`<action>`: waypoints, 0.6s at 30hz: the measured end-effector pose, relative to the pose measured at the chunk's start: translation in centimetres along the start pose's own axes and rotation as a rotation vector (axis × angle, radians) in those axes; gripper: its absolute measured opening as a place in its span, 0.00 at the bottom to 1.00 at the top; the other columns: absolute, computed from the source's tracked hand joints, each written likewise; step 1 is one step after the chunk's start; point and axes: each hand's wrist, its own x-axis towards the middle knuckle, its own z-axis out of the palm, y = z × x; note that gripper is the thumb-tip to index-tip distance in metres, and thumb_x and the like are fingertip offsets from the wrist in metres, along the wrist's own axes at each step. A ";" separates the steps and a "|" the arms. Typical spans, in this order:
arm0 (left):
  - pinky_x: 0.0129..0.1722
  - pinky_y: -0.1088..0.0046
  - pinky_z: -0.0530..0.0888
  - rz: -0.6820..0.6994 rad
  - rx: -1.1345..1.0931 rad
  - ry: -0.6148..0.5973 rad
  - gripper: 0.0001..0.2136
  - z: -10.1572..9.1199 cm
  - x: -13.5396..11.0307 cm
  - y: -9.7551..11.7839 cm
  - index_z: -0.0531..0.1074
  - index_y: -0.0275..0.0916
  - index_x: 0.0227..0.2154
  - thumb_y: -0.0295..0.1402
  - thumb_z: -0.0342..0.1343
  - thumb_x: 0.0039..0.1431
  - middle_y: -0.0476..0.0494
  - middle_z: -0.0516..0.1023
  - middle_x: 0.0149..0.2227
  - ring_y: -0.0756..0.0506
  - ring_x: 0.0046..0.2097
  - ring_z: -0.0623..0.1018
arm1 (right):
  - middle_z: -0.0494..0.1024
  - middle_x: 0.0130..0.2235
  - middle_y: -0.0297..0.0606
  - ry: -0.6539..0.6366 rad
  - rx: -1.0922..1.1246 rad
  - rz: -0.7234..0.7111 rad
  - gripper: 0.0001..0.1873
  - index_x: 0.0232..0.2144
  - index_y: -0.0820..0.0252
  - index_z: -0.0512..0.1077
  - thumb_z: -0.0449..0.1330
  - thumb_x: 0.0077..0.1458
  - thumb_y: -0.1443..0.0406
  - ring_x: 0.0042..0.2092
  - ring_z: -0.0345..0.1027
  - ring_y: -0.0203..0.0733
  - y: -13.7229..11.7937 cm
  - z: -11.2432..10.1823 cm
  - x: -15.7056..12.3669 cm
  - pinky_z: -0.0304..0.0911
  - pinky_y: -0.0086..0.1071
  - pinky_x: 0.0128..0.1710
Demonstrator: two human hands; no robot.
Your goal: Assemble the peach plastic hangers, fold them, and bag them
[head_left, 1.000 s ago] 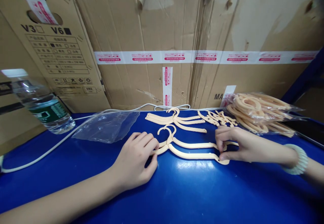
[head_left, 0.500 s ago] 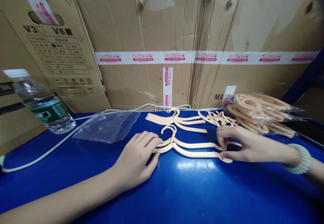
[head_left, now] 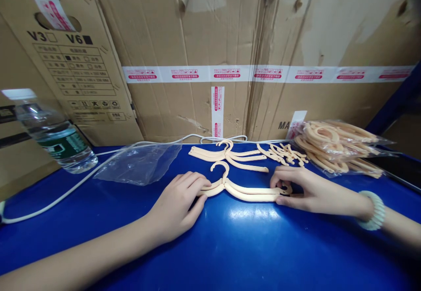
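Two cream plastic clothes hangers [head_left: 250, 194] lie together on the blue table, their arms side by side and hooks overlapping. Around their left ends my left hand [head_left: 180, 203] is closed, with fingers on top and thumb at the near side. My right hand [head_left: 296, 190] pinches the right ends between thumb and fingers; part of those ends is hidden by it. Just behind lie more hanger pieces [head_left: 226, 155] with hooks, their arms fanned out. Small cream parts [head_left: 284, 152] form a loose pile beyond my right hand.
Bagged hanger parts [head_left: 335, 146] are stacked at the back right, near a dark flat object [head_left: 394, 170]. A clear plastic bag [head_left: 138, 163], a white cable [head_left: 59, 201] and a water bottle [head_left: 55, 137] are on the left. Cardboard boxes [head_left: 190, 36] wall off the back.
The two hangers' right arms have come together, closing the gap between them, and their hooks now line up. My right hand has moved left with the ends; my left hand stays nearly in place.
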 end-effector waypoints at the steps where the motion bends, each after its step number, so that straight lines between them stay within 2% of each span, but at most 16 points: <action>1: 0.43 0.59 0.68 -0.001 0.000 0.000 0.09 0.0 0.0 0.0 0.69 0.40 0.43 0.24 0.46 0.64 0.42 0.76 0.44 0.41 0.45 0.74 | 0.73 0.34 0.37 -0.005 0.000 0.005 0.13 0.35 0.58 0.71 0.59 0.59 0.54 0.34 0.65 0.41 0.0 0.0 0.0 0.61 0.34 0.34; 11: 0.42 0.59 0.69 -0.018 -0.001 0.012 0.09 0.2 0.0 -0.1 0.69 0.39 0.42 0.25 0.46 0.65 0.43 0.76 0.44 0.40 0.44 0.74 | 0.72 0.35 0.38 0.010 -0.030 0.007 0.15 0.35 0.58 0.70 0.57 0.60 0.52 0.35 0.65 0.42 0.2 0.1 0.1 0.61 0.35 0.35; 18: 0.42 0.59 0.68 -0.021 -0.002 0.026 0.10 0.1 0.0 0.0 0.69 0.39 0.42 0.23 0.49 0.60 0.43 0.77 0.43 0.40 0.44 0.74 | 0.71 0.37 0.39 0.021 -0.023 -0.003 0.13 0.36 0.58 0.70 0.59 0.60 0.54 0.36 0.65 0.42 0.2 0.2 0.1 0.62 0.35 0.36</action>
